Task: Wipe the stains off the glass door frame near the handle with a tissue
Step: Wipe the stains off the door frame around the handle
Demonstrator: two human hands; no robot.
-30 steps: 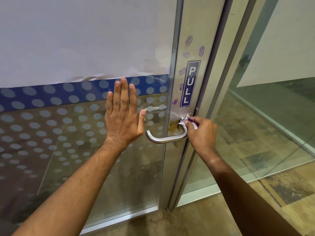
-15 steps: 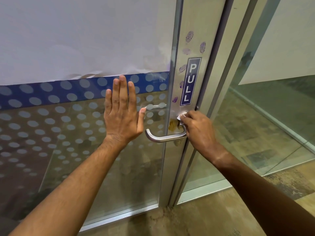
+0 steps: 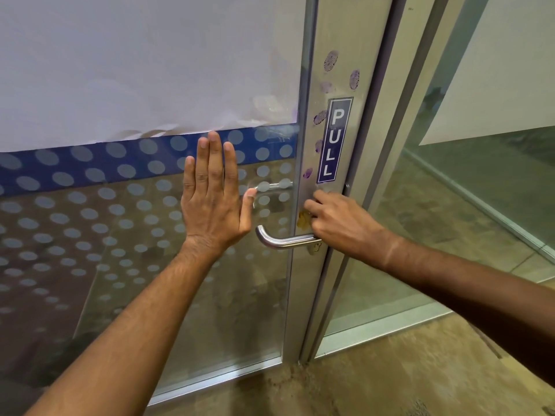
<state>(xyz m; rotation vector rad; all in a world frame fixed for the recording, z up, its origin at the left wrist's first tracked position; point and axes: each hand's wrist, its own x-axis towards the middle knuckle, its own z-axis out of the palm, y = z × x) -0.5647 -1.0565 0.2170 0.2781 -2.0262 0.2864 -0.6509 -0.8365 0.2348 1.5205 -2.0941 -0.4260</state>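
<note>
The silver door frame (image 3: 348,40) carries a blue PULL sticker (image 3: 334,142) with several purple fingerprint stains (image 3: 330,60) above and left of it. A yellowish-brown stain (image 3: 302,220) sits just above the steel lever handle (image 3: 282,240). My right hand (image 3: 339,225) is closed on a white tissue, almost wholly hidden under the fingers, and presses on the frame between the sticker and the handle. My left hand (image 3: 211,199) lies flat, fingers up, on the dotted glass pane (image 3: 90,235) left of the frame.
White paper covers the upper part of the door glass (image 3: 135,64). A fixed glass panel (image 3: 468,205) and its frame stand to the right. Brown stone floor (image 3: 375,382) runs below the door.
My right hand has slid left and down onto the frame beside the yellowish stain, and the tissue that stuck out from the fingers is now covered. My left hand stays flat on the glass.
</note>
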